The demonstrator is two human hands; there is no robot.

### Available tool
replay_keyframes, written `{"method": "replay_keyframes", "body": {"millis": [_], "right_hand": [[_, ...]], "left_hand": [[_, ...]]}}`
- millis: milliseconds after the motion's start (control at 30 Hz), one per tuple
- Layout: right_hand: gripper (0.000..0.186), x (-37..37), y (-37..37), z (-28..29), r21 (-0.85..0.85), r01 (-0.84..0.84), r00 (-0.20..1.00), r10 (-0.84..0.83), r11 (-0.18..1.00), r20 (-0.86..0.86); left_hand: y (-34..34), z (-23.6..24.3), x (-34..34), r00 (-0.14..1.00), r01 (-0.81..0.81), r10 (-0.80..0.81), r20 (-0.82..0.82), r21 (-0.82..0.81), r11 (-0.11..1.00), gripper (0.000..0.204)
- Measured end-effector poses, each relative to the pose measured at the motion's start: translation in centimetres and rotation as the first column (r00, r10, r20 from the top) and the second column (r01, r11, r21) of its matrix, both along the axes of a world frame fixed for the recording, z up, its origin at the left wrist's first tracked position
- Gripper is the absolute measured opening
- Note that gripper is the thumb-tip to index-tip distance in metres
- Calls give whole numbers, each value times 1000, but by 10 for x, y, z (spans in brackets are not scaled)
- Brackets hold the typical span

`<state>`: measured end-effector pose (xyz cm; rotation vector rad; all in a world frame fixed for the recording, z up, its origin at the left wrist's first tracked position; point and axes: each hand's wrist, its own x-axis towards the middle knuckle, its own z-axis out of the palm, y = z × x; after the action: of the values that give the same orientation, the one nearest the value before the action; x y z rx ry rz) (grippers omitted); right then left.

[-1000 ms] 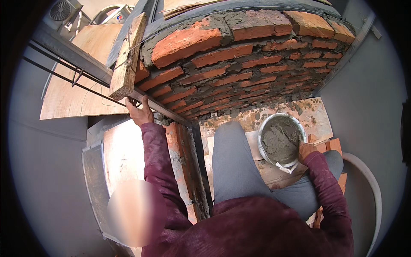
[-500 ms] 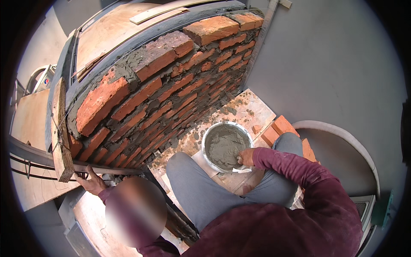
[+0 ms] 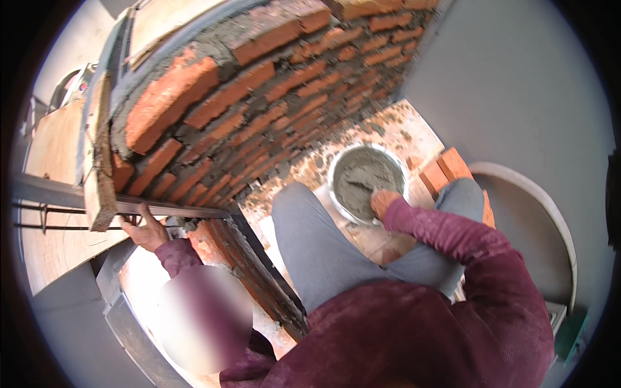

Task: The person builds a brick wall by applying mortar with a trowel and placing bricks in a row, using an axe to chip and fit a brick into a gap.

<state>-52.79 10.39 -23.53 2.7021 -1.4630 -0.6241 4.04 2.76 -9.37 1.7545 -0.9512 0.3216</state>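
Room: grey wall (image 3: 511, 84) down the right of the frame, brick wall (image 3: 259, 119) with rough grey joints across the upper middle.
Mortar (image 3: 375, 161): in the bucket (image 3: 332, 184), just right of the frame's centre, lying up and left of the right hand (image 3: 386, 205).
Tool: a dark edge (image 3: 360, 186) in the mortar, its long axis running up-left from that hand.
Right grip: fingers curled, seemingly round the tool; the handle is hidden. It is the nearer hand to the mortar.
Left grip: the left hand (image 3: 150, 231), well apart at the left, thumb and fingers spread wide at the metal bar (image 3: 52, 189), near the upright timber (image 3: 99, 161).
Board (image 3: 417, 126): mortar-spattered, beneath the bucket, reaching toward the brick wall.
Loose bricks (image 3: 453, 165): right of the bucket, beside the right knee (image 3: 467, 194).
Curved white strip (image 3: 550, 200): against the grey wall, lower right.
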Motion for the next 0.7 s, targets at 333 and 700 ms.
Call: {"method": "replay_keyframes", "body": {"millis": [333,700], "right_hand": [[31,-63,-61,7,541,-258,841,462,801,-282],[30,-56,-58,-15,595,-11,986,108,804,-128]], "left_hand": [[5,6,-19,997,-61,63,-33,60,996,76],[7,7,-7,999,36,-35,-12,43,998,69]]}}
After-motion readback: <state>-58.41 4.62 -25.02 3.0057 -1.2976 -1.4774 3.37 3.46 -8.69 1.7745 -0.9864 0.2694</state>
